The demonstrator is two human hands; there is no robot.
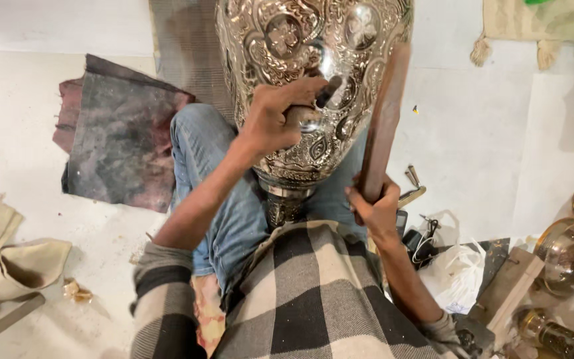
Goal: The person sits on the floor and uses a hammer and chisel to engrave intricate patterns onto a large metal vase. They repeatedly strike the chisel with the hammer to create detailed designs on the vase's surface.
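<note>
With the vase resting in the lap, left fingers pinching the punch and right hand clenched round the stick, a glancing blow may skid the punch, scarring the relief.

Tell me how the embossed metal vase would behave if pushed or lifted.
The vase looks stiff, being embossed metal. Its wide body over a narrow foot suggests it would tip or roll if let go. The polished surface may be slippery, though the relief offers grip. It rests on the lap, steadied by the left hand.
</note>
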